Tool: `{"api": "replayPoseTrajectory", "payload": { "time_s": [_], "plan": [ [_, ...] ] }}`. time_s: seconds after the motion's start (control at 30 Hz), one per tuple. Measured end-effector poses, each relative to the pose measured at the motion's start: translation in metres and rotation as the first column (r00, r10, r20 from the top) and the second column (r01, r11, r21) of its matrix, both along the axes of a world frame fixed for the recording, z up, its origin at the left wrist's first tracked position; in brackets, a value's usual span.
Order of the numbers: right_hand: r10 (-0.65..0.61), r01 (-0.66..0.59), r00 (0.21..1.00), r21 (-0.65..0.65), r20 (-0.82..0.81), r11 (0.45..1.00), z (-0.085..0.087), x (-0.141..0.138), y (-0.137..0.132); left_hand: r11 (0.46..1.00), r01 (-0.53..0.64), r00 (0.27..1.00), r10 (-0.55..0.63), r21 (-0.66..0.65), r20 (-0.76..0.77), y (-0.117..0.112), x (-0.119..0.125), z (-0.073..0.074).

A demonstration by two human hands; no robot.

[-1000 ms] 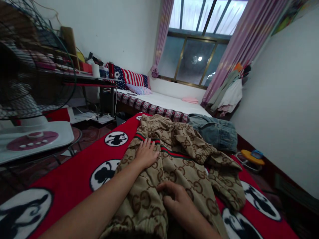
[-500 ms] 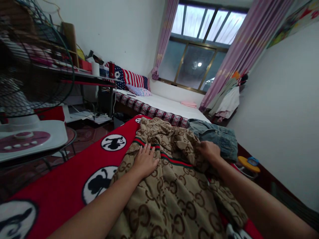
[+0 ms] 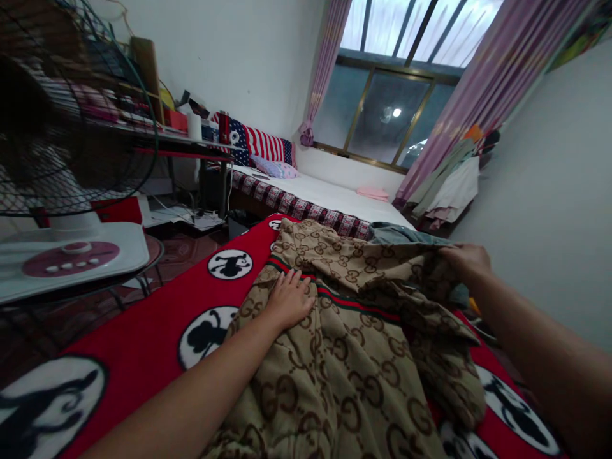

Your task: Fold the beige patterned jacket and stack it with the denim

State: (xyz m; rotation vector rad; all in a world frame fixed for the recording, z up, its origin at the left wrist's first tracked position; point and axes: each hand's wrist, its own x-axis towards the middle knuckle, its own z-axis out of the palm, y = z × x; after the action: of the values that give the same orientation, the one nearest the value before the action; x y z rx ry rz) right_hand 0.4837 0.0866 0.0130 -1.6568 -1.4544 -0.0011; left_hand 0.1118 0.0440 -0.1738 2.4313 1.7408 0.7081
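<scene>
A tan jacket (image 3: 354, 357) with a brown letter print and a green-and-red stripe lies spread over a red blanket (image 3: 143, 325) with white picture circles. My left hand (image 3: 292, 298) rests flat on the jacket by the stripe, fingers stretched out. Over on the right, my right hand (image 3: 466, 260) pinches part of the jacket and holds it raised, so the cloth is drawn taut to that side. Its fingertips are partly hidden. Folded blue jeans (image 3: 401, 233) lie behind the lifted cloth and are mostly covered by it.
An electric fan (image 3: 71, 127) stands close on the left, its base (image 3: 124, 245) on a stool. Beyond are a cluttered desk (image 3: 191, 139) and a bed (image 3: 325, 191) under the window. Clothes hang (image 3: 456, 185) by the purple curtain at the right.
My right hand has moved right and up, pulling part of the jacket out from a bunched heap and across the jeans. My left hand stays flat on the jacket. The view has shifted slightly.
</scene>
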Motion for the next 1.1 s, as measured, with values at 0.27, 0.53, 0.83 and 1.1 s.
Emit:
{"api": "replayPoseTrajectory", "payload": {
  "time_s": [0.27, 0.53, 0.83, 1.1],
  "plan": [
    [0.442, -0.445, 0.895, 0.051, 0.061, 0.894, 0.012, -0.212, -0.097, 0.994, -0.08, 0.76, 0.014, 0.072, 0.65, 0.009, -0.011, 0.009],
    [0.866, -0.611, 0.398, -0.617, 0.303, 0.497, -0.087, -0.291, -0.187, 0.991, -0.123, 0.495, 0.015, 0.053, 0.868, 0.015, -0.021, 0.007],
    [0.916, -0.76, 0.385, -0.601, -0.113, 0.245, -0.083, -0.261, -0.167, 0.996, -0.049, 0.684, -0.021, 0.074, 0.729, 0.02, -0.023, 0.005],
    [0.57, -0.313, 0.776, -0.62, 0.269, 0.719, -0.099, -0.217, -0.117, 0.991, -0.112, 0.586, 0.012, 0.067, 0.811, 0.025, -0.026, 0.005]
  ]
}}
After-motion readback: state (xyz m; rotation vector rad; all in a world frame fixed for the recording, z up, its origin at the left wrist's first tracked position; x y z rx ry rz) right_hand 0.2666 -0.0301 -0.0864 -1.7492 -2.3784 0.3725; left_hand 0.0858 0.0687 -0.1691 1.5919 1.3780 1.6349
